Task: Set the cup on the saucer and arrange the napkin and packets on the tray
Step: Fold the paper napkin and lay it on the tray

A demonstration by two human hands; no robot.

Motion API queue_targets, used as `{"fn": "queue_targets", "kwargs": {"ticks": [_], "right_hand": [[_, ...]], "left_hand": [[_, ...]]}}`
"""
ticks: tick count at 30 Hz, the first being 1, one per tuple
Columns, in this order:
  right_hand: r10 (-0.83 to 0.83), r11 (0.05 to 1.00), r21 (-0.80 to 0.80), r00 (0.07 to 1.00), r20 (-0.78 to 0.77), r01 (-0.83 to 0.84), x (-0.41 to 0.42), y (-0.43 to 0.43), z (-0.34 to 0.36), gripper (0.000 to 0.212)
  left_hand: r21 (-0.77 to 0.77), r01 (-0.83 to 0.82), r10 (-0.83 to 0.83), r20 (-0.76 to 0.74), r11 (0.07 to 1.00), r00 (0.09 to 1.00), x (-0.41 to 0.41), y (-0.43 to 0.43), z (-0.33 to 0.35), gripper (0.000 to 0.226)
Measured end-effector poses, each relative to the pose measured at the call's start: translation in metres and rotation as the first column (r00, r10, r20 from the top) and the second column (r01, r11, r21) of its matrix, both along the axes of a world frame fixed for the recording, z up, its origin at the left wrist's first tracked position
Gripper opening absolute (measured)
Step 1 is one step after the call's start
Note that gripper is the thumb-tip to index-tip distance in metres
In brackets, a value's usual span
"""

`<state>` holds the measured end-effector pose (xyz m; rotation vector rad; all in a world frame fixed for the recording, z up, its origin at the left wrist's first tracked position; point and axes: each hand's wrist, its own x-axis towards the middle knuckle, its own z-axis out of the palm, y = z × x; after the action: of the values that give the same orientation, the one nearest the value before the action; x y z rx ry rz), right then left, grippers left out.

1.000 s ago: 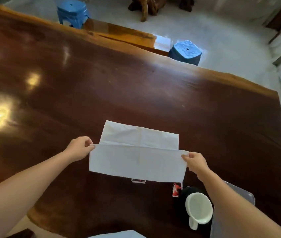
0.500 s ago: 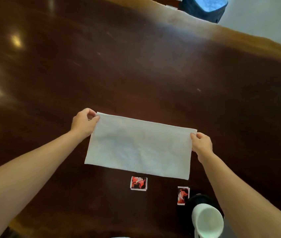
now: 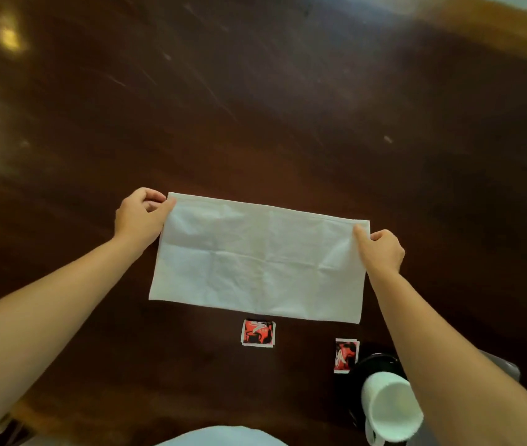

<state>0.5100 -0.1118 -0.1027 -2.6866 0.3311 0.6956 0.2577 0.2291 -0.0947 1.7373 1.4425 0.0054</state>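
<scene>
The white napkin [image 3: 258,259] lies folded on the glossy dark wooden table [image 3: 255,107]. The left hand [image 3: 139,217] and right hand [image 3: 382,251] each pinch a far corner. Nearer lie a red packet [image 3: 258,333] and a second packet [image 3: 346,355], the latter beside the white cup [image 3: 390,410] on its black saucer [image 3: 374,363]. Light glares off the table's left side.

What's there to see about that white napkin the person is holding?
The napkin is a white rectangle of soft paper or thin cloth, wider than deep, doubled over: two layered edges show along its far side. Faint fold creases cross it. The left hand pinches its far left corner and the right hand its far right corner. It is spread over the dark wooden table, its near edge just beyond a red packet; whether it lies flat or hangs is unclear.
</scene>
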Motion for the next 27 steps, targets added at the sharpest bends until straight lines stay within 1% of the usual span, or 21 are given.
{"fn": "queue_targets", "kwargs": {"ticks": [3,6,9,12,14,16,18,20,23,25,27], "right_hand": [[0.024,0.998,-0.049,0.999,-0.031,-0.026,-0.008,-0.003,0.009,0.042],[0.063,0.994,-0.080,0.992,-0.107,-0.072,-0.028,-0.016,0.017,0.038],[0.080,0.992,-0.080,0.971,-0.224,-0.100,-0.054,-0.040,0.022,0.029],[0.119,0.992,-0.012,0.958,-0.260,-0.126,-0.076,-0.062,0.028,0.017],[0.134,0.990,-0.004,0.956,-0.259,-0.140,-0.085,-0.070,0.033,0.010],[0.110,0.994,0.001,0.959,-0.262,-0.113,-0.093,-0.077,0.036,0.005],[0.035,0.999,0.031,0.961,-0.273,-0.028,-0.100,-0.082,0.039,0.003],[-0.093,0.986,0.106,0.952,-0.292,0.129,-0.104,-0.087,0.040,0.003],[-0.282,0.897,0.234,0.894,-0.348,0.374,-0.108,-0.092,0.044,0.009],[-0.356,0.835,0.281,0.854,-0.379,0.473,-0.110,-0.094,0.049,0.012],[-0.416,0.783,0.315,0.828,-0.377,0.536,-0.115,-0.094,0.054,0.015]], "left_hand": [[-0.142,-0.085,0.086,0.006,0.986,0.996,-0.013,-0.003,0.006,0.020],[-0.279,-0.122,0.101,-0.087,0.952,0.991,-0.033,-0.012,0.009,0.017],[-0.407,-0.068,0.002,-0.161,0.911,0.987,-0.062,-0.026,0.013,0.022],[-0.501,-0.027,-0.114,-0.248,0.865,0.962,-0.089,-0.044,0.018,0.025],[-0.517,-0.028,-0.153,-0.304,0.855,0.940,-0.102,-0.058,0.018,0.025],[-0.491,-0.039,-0.156,-0.350,0.870,0.924,-0.112,-0.072,0.019,0.023],[-0.454,-0.052,-0.132,-0.364,0.890,0.922,-0.116,-0.082,0.018,0.019],[-0.437,-0.101,-0.064,-0.346,0.894,0.936,-0.117,-0.087,0.018,0.016],[-0.487,-0.194,0.056,-0.284,0.852,0.957,-0.117,-0.091,0.021,0.017],[-0.514,-0.234,0.120,-0.246,0.825,0.962,-0.117,-0.091,0.023,0.019],[-0.514,-0.260,0.167,-0.221,0.817,0.961,-0.118,-0.092,0.027,0.016]]}}
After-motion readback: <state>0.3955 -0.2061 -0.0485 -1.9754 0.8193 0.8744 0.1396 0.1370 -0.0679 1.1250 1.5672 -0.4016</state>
